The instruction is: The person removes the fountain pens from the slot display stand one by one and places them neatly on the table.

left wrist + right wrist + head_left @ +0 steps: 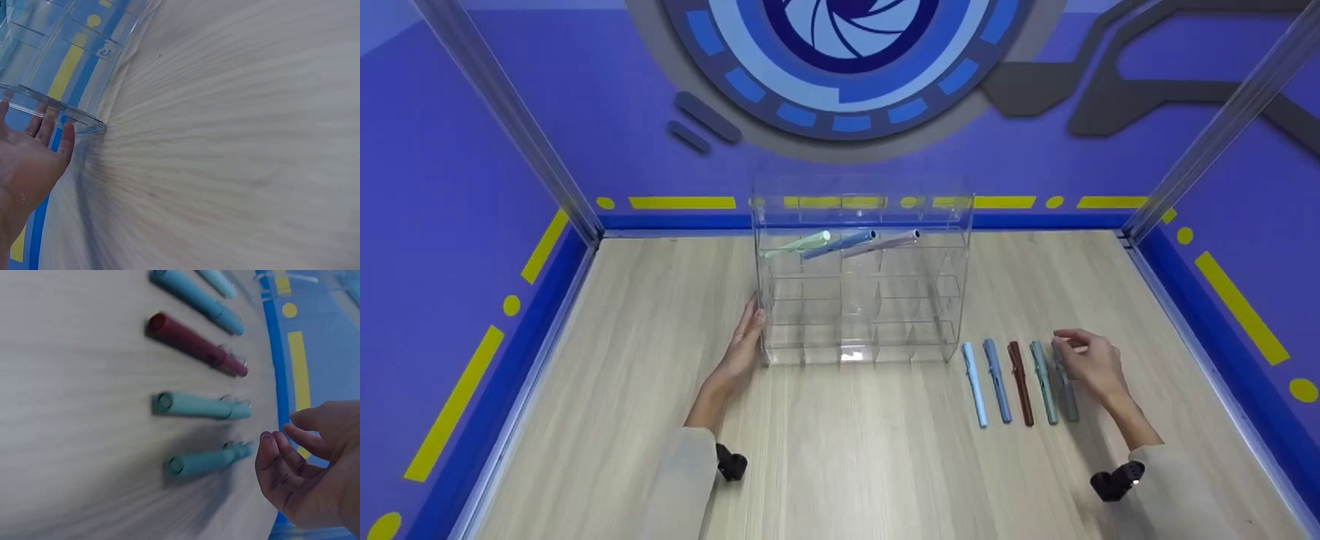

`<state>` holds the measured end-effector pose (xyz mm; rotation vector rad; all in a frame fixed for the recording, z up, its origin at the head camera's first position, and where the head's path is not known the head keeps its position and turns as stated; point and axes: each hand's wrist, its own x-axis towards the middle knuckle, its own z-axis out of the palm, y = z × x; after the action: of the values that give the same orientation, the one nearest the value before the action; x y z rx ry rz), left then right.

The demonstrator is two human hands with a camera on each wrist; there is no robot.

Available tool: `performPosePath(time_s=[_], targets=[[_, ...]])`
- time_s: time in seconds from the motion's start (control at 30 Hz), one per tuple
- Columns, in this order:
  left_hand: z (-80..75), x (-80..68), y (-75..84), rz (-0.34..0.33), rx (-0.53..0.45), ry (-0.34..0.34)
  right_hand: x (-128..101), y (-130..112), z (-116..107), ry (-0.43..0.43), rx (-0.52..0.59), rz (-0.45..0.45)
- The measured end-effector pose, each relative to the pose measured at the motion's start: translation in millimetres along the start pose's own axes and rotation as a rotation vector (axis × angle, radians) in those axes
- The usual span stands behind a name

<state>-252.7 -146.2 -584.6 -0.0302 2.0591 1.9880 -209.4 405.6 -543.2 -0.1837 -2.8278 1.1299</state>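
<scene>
A clear acrylic rack (859,289) with several compartments stands on the table; three pens, light green (810,241), blue (847,244) and pale mauve (889,244), lie slanted in an upper tier. My left hand (742,349) rests against the rack's left side, its fingers extended along the panel in the left wrist view. To the right of the rack lies a row of pens: light blue (975,386), blue (997,381), dark red (1021,382), green (1043,382) and a darker green one (1067,390). Over that last pen's cap end hovers my right hand (1095,365), fingers bent, holding nothing visible.
Blue-purple panels with yellow marks (682,202) wall in the table (847,450) at the back and both sides. Metal posts rise at the two back corners. Black wrist cameras (731,463) sit at both sleeves.
</scene>
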Motion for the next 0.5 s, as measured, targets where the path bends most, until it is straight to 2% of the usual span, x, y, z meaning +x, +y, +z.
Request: performPosePath(time_s=[0.27, 0.5], targets=[[-0.5, -0.2, 0.9, 0.016, 0.056, 0.028, 7, -48, 9, -0.035, 0.148, -0.108], [2.1, 0.3, 0.0, 0.018, 0.049, 0.042, 16, -102, 21, -0.103, 0.309, -0.15]])
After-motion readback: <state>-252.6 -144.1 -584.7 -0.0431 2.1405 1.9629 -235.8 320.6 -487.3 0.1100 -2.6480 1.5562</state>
